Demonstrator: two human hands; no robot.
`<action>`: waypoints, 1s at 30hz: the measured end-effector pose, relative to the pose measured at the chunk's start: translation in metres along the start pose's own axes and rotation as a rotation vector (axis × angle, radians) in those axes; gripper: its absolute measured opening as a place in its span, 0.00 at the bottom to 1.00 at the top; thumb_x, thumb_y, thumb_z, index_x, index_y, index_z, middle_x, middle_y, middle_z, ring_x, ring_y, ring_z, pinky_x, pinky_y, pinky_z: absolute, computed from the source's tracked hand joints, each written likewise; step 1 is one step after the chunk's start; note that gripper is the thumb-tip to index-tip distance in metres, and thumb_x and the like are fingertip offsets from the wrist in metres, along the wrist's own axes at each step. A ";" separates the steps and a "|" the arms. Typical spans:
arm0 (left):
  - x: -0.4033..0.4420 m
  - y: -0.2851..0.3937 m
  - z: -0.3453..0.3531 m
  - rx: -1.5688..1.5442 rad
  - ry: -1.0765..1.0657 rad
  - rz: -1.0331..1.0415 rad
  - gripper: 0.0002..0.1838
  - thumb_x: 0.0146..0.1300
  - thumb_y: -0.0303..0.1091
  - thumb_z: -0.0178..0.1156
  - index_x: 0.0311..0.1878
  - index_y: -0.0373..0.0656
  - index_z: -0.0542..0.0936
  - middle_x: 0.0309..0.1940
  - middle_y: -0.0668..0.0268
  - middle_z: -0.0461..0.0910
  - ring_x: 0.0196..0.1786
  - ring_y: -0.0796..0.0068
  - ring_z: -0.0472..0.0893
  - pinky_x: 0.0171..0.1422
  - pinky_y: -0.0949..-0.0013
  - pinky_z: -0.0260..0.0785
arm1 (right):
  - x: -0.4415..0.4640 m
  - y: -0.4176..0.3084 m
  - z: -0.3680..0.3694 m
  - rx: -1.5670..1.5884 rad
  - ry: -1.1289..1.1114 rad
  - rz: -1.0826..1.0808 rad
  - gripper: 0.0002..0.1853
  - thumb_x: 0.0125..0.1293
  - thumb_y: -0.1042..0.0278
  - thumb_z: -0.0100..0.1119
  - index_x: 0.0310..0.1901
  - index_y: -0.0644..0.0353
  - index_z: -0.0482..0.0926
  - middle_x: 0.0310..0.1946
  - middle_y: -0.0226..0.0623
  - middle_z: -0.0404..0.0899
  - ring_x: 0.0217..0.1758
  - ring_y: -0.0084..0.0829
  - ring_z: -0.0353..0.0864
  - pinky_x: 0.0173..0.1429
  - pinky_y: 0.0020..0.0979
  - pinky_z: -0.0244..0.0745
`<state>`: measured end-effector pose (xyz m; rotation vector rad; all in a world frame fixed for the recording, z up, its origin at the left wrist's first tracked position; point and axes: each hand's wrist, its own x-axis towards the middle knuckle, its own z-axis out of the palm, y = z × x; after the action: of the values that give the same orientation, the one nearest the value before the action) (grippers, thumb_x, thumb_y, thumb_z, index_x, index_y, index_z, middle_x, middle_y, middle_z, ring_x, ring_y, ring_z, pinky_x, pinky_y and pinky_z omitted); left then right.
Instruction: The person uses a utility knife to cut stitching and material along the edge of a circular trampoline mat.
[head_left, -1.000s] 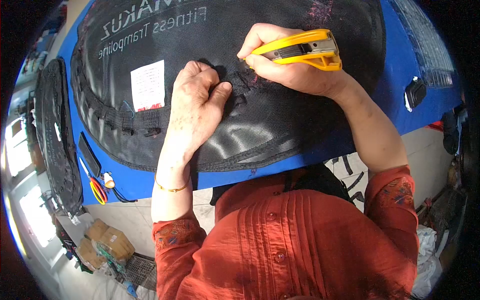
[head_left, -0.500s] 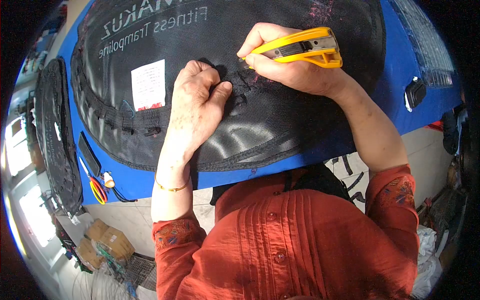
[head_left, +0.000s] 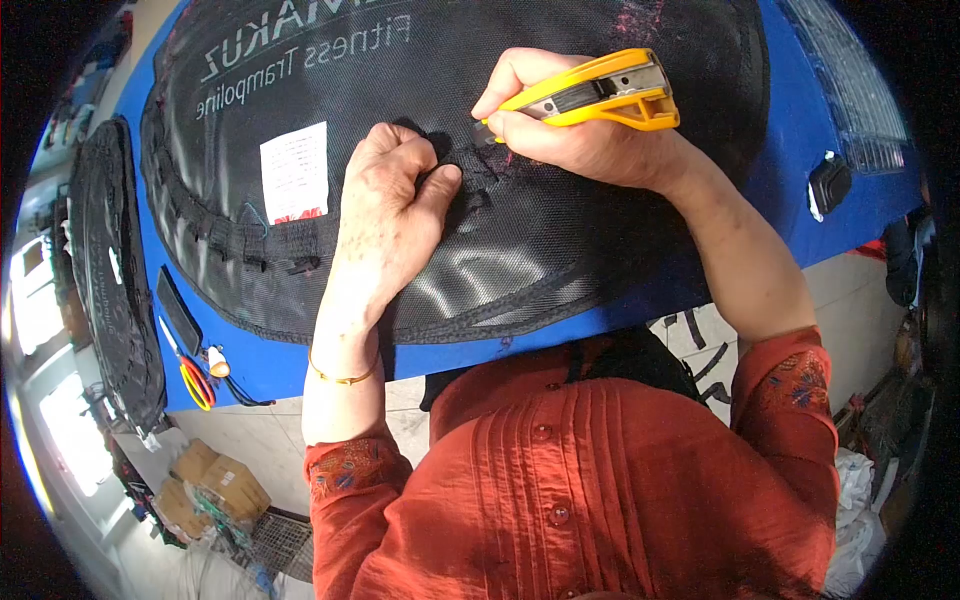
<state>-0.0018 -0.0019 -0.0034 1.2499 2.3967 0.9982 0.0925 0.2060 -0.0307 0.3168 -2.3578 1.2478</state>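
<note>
A yellow utility knife [head_left: 600,92] is gripped in my right hand [head_left: 580,140], its tip lowered to the black webbing on the trampoline mat [head_left: 560,230]. My left hand [head_left: 395,200] is closed and rests on the same mat, just left of the knife tip. What its curled fingers grip is hidden; dark material shows at their edge. Between the hands, short black strap pieces and loose pinkish threads lie along the webbing. The round black mat carries printed lettering that reads "Fitness Trampoline". A white paper label [head_left: 295,172] is on it, left of my left hand.
The mat lies on a blue table [head_left: 480,358]. At the left are red-and-yellow scissors [head_left: 195,380], a dark flat phone-like object [head_left: 179,308] and a folded black mat [head_left: 110,270]. A small black case [head_left: 830,186] sits at the right. Cardboard boxes [head_left: 215,485] stand on the floor.
The knife and my right hand have shifted slightly left. The mat and its label have moved a little to the left as well. My left hand stays closed at nearly the same spot.
</note>
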 end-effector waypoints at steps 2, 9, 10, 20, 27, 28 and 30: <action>0.000 0.000 0.000 0.003 0.004 0.010 0.07 0.58 0.24 0.68 0.30 0.34 0.78 0.35 0.56 0.77 0.41 0.58 0.77 0.48 0.60 0.71 | 0.001 -0.001 -0.001 0.008 -0.009 0.024 0.05 0.70 0.71 0.60 0.44 0.58 0.80 0.34 0.27 0.81 0.36 0.17 0.81 0.43 0.23 0.77; 0.000 0.001 -0.001 0.004 -0.004 -0.016 0.08 0.58 0.24 0.68 0.30 0.33 0.77 0.34 0.56 0.77 0.40 0.58 0.77 0.48 0.60 0.71 | -0.001 -0.001 -0.001 0.077 -0.037 0.073 0.03 0.69 0.73 0.60 0.41 0.60 0.79 0.33 0.29 0.80 0.36 0.19 0.81 0.44 0.24 0.77; 0.000 0.000 -0.001 0.004 -0.006 -0.011 0.08 0.58 0.25 0.68 0.30 0.34 0.77 0.34 0.56 0.77 0.40 0.58 0.77 0.48 0.60 0.71 | -0.001 0.000 -0.001 0.077 -0.037 0.073 0.03 0.69 0.73 0.60 0.41 0.60 0.79 0.33 0.29 0.80 0.36 0.19 0.81 0.44 0.24 0.77; -0.001 0.003 -0.002 -0.015 -0.009 -0.050 0.07 0.59 0.25 0.67 0.31 0.33 0.78 0.35 0.57 0.77 0.40 0.59 0.77 0.48 0.61 0.71 | 0.001 -0.004 -0.012 -0.108 -0.169 -0.154 0.03 0.65 0.75 0.60 0.37 0.63 0.77 0.33 0.33 0.80 0.39 0.27 0.84 0.46 0.27 0.77; -0.001 0.001 -0.003 0.008 -0.011 -0.032 0.09 0.60 0.27 0.68 0.31 0.33 0.78 0.36 0.56 0.77 0.40 0.59 0.77 0.47 0.61 0.71 | 0.001 -0.001 -0.008 -0.044 -0.094 -0.050 0.02 0.64 0.75 0.59 0.36 0.63 0.78 0.32 0.33 0.80 0.37 0.26 0.83 0.44 0.27 0.77; -0.001 -0.001 -0.002 0.012 0.002 -0.009 0.10 0.59 0.28 0.70 0.31 0.33 0.78 0.36 0.56 0.77 0.39 0.59 0.77 0.47 0.60 0.71 | 0.001 -0.002 -0.008 -0.044 -0.094 -0.050 0.02 0.64 0.75 0.59 0.36 0.63 0.78 0.32 0.33 0.80 0.37 0.26 0.83 0.44 0.27 0.77; -0.001 0.000 -0.002 0.017 0.015 0.014 0.11 0.59 0.29 0.71 0.31 0.32 0.78 0.36 0.56 0.77 0.39 0.58 0.77 0.46 0.60 0.71 | 0.001 -0.004 -0.009 -0.061 -0.096 -0.062 0.02 0.64 0.75 0.58 0.36 0.63 0.78 0.32 0.33 0.80 0.36 0.24 0.82 0.43 0.26 0.77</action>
<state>-0.0022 -0.0041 -0.0019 1.2714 2.4156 0.9963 0.0955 0.2110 -0.0234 0.4357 -2.4412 1.1540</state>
